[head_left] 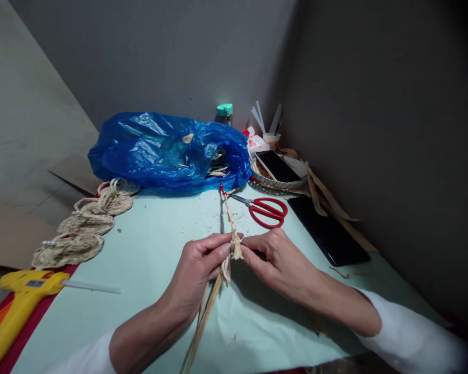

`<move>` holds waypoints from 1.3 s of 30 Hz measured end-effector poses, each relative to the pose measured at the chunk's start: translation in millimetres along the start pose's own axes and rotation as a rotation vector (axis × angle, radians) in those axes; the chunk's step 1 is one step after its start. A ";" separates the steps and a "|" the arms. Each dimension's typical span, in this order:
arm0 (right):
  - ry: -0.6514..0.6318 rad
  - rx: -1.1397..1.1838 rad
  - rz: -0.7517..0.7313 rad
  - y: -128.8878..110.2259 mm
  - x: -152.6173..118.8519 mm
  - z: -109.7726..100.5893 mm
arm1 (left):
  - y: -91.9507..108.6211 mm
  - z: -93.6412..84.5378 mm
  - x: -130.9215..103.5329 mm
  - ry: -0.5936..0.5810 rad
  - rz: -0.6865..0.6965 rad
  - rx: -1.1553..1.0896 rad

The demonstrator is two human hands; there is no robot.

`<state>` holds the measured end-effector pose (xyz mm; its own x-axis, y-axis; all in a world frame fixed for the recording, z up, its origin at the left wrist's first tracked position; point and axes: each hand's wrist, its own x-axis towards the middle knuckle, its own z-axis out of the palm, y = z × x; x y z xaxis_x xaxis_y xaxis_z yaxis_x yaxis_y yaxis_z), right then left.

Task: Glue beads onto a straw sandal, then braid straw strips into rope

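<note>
A pale braided strand (pixel 231 215) runs from a small red tie (pixel 221 189) near the blue bag down to both hands. My left hand (pixel 203 265) pinches the braid between thumb and fingers from the left. From the right, my right hand (pixel 275 259) closes thumb and forefinger on it at the same spot. A short flat end (pixel 237 250) of the fibre shows between the hands. Long loose strips (pixel 205 322) hang below my left hand toward the near edge. Red-handled scissors (pixel 268 212) lie just beyond my right hand.
A blue plastic bag (pixel 156 150) spans the back. At the left are woven coiled pieces (pixel 70 249) and a yellow glue gun (pixel 31 291). To the right lie a black tablet (pixel 329 231), a basket (pixel 281 184) holding a phone (pixel 277 166), and dry strips (pixel 331 200). A green-capped bottle (pixel 224 110) stands behind.
</note>
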<state>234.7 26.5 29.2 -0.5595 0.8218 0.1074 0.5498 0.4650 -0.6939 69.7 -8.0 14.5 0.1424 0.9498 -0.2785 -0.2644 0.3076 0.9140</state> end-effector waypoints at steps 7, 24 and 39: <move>-0.065 0.066 0.061 6.1 3.7 -2.1 | 2.4 2.9 0.6 0.018 0.055 0.017; -0.287 0.225 -0.037 9.8 4.0 -6.9 | 2.1 3.2 2.2 0.171 0.036 0.067; -0.378 0.247 -0.032 -1.8 0.2 -36.0 | 0.3 0.1 1.7 0.114 -0.001 -0.031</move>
<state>255.9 37.7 56.1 -0.7863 0.6090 -0.1044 0.3897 0.3577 -0.8487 70.0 -6.3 14.3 0.0332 0.9494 -0.3124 -0.2941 0.3080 0.9048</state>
